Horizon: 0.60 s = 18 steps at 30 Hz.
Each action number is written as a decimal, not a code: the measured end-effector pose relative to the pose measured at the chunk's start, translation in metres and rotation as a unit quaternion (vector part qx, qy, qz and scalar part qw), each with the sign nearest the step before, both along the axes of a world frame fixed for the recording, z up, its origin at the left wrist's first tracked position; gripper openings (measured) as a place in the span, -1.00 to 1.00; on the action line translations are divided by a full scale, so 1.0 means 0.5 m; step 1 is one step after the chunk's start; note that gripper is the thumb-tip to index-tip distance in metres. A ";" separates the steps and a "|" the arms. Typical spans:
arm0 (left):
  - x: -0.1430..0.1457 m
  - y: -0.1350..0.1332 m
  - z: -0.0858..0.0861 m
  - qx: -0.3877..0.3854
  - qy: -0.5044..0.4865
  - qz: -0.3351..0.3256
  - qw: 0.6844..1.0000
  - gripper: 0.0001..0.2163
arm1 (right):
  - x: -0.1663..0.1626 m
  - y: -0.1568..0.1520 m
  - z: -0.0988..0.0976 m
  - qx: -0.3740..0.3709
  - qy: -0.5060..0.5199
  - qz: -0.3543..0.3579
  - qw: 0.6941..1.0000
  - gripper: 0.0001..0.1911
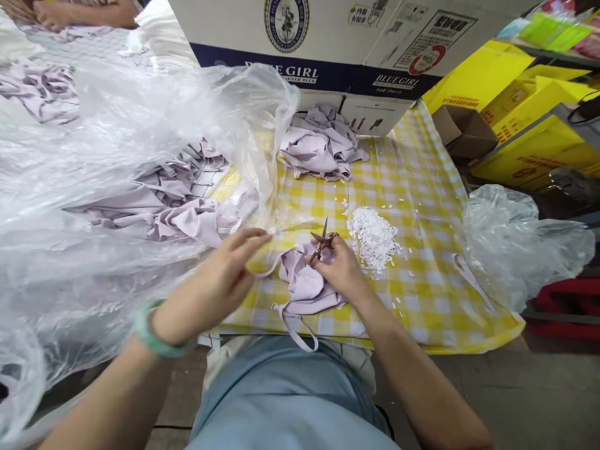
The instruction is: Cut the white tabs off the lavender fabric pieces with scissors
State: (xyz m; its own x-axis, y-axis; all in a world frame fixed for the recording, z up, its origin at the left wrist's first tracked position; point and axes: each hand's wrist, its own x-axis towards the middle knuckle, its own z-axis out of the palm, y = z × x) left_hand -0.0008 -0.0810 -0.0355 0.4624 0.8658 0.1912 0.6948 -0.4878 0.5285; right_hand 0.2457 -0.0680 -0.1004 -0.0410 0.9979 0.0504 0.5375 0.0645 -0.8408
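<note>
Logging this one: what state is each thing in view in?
Scissors: blades apart
Right hand: gripping the scissors
Left hand: fingers bent, grip unclear
Lilac fabric piece: crumpled
Rear lilac pile: rumpled
White bits: heaped, some scattered
Checked tablecloth: spread, creased
Small brown box: open
Left plastic: wrinkled
Right plastic: bunched

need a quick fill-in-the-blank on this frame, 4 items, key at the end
1. The right hand holds a pair of ____.
2. The green bracelet is worn on the person's own ____ side.
3. The tablecloth is checked in white and ____.
4. The brand name printed on the big carton reads "Blue ____".

Missing words: scissors; left; yellow; Girl.
</note>
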 end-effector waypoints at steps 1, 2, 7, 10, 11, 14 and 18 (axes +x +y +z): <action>0.026 0.009 -0.020 -0.016 -0.006 -0.026 1.000 -0.49 | 0.000 0.004 -0.003 -0.014 -0.007 -0.005 1.000 -0.78; 0.052 0.021 -0.041 -0.028 -0.015 -0.029 0.999 -0.52 | 0.002 0.006 -0.006 -0.019 -0.012 -0.009 1.000 -0.80; 0.137 0.088 -0.104 -0.063 -0.008 -0.014 0.998 -0.85 | 0.013 0.004 -0.012 -0.001 -0.027 -0.009 1.000 -0.83; 0.133 0.096 -0.091 -0.069 -0.025 -0.036 0.997 -0.81 | 0.012 0.003 -0.014 0.001 -0.040 -0.012 0.999 -0.87; 0.126 0.092 -0.079 -0.070 -0.032 -0.039 0.996 -0.80 | 0.010 0.004 -0.013 0.000 -0.042 -0.013 0.999 -0.88; 0.104 0.068 -0.035 -0.119 -0.071 -0.054 0.989 -0.76 | 0.002 0.010 -0.004 -0.017 0.034 -0.003 0.999 -0.86; 0.101 0.032 0.014 -0.192 -0.219 -0.081 0.953 -0.75 | -0.027 0.017 0.023 -0.094 0.303 0.037 0.948 -0.73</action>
